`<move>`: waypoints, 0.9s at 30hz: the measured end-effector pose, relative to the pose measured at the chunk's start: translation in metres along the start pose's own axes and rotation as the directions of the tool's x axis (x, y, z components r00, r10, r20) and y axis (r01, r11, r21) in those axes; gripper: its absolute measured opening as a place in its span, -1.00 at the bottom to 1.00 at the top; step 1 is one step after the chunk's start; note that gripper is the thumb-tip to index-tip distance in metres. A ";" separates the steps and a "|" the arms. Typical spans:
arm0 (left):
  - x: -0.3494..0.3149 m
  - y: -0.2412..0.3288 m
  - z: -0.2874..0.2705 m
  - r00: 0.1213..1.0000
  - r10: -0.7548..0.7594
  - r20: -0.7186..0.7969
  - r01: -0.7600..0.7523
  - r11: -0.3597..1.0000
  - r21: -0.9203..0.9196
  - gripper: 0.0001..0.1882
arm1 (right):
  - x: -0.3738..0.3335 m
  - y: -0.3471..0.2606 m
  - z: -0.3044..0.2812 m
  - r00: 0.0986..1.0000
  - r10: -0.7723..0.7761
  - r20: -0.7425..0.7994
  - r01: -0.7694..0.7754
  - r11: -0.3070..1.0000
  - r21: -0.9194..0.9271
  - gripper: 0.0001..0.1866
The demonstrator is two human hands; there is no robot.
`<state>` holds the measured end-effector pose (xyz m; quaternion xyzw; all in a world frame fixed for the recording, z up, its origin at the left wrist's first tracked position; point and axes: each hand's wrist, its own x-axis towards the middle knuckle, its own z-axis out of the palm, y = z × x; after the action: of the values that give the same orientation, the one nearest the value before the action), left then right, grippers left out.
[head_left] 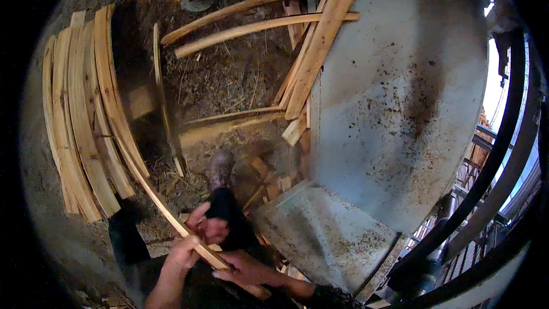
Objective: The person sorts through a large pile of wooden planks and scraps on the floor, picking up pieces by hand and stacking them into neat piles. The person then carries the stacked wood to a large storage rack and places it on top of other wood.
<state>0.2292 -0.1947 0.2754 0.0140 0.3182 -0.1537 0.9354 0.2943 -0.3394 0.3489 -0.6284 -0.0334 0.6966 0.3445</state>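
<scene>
A long, narrow wooden board point(162, 209) slants from beside the stacked boards at left down to my hands. My left hand point(184, 253) is closed around it near its lower end. My right hand point(245, 269) is closed at that end, its fingers over the wood. Just above my hands, by the board, is a blurred skin-coloured shape point(211, 229), like fingers; I cannot tell whose they are. Left of the board lies a row of long, pale wooden boards point(83, 120), side by side.
A large grey metal sheet point(366, 109) with rust-brown specks fills the right, with a smaller metal panel point(326, 234) below it. Loose boards point(320, 51) lean at its left edge. Long strips point(246, 28) lie on the dirt ground point(223, 74). A boot point(221, 169) stands mid-view.
</scene>
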 end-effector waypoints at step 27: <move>0.244 0.111 0.017 0.839 0.538 -0.076 -0.345 0.635 0.691 -0.67 | 0.172 -0.094 -0.383 0.212 -0.752 -0.625 0.075 0.650 -0.756 -0.60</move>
<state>0.4556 -0.1590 0.1347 0.4382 0.3571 -0.0151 0.8248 0.6845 -0.3260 0.1683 -0.9338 -0.2242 0.0395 0.2759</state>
